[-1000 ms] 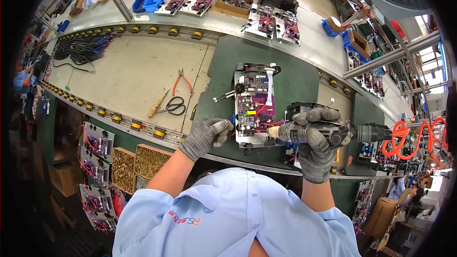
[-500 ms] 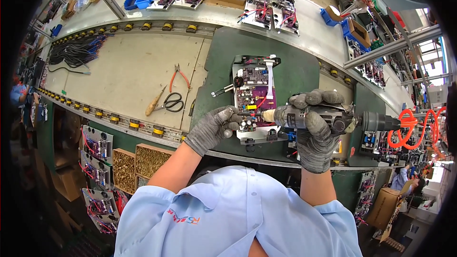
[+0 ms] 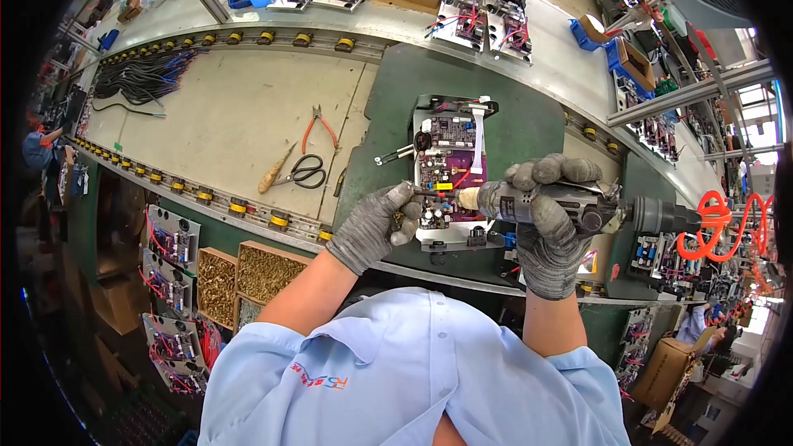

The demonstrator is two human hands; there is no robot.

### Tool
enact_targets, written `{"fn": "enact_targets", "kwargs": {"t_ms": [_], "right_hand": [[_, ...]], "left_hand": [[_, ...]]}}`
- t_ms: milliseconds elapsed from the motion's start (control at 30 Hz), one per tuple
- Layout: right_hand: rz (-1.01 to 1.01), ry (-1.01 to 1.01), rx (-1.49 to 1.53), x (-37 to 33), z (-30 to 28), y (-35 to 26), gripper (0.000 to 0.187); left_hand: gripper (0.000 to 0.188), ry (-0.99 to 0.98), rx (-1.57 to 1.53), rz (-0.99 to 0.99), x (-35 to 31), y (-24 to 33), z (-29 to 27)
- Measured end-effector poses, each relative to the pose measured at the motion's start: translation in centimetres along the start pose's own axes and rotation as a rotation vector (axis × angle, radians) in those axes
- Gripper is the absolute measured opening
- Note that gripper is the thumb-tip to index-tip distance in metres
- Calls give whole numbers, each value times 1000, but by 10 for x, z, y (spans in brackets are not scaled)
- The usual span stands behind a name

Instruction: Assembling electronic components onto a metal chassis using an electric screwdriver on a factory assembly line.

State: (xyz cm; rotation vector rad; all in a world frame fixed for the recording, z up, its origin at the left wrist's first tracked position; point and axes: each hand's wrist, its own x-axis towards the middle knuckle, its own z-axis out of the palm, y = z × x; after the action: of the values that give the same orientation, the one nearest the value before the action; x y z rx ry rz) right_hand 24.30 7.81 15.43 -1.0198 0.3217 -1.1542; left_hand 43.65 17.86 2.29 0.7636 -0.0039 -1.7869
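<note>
My right hand (image 3: 552, 235), in a grey knit glove, is wrapped round a dark air screwdriver (image 3: 537, 205) held level, its bit pointing left. An orange coiled hose (image 3: 709, 223) trails near its back end. My gloved left hand (image 3: 372, 227) is closed, thumb and fingertips pinched at the tip of the bit; whatever sits between them is too small to make out. Under both lies an open device housing (image 3: 438, 237) with purple circuit boards (image 3: 453, 167), a white ribbon cable (image 3: 478, 142) and a red wire. Two leads stick out on its left side. The tool covers part of the boards.
Red-handled pliers (image 3: 316, 128), black scissors (image 3: 304, 172) and a wooden-handled awl (image 3: 273, 173) lie left of the green work board (image 3: 388, 107). A cable bundle (image 3: 136, 78) is farther left. Boxes of small brass parts (image 3: 268, 272) stand below the bench edge. More board assemblies (image 3: 458, 21) occupy the back shelf.
The whole view has shifted slightly, moving the bench a little to the right in the picture. Both hands keep the same hold, with the bit tip still at my left fingertips.
</note>
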Motion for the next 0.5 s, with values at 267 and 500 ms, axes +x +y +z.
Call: {"fn": "enact_targets", "kwargs": {"t_ms": [267, 500], "right_hand": [[36, 3, 55, 14, 2, -11, 39], [-130, 7, -183, 47, -21, 0, 34]], "left_hand": [[44, 42, 227, 44, 7, -3, 19], [47, 180, 504, 119, 18, -3, -4]]}}
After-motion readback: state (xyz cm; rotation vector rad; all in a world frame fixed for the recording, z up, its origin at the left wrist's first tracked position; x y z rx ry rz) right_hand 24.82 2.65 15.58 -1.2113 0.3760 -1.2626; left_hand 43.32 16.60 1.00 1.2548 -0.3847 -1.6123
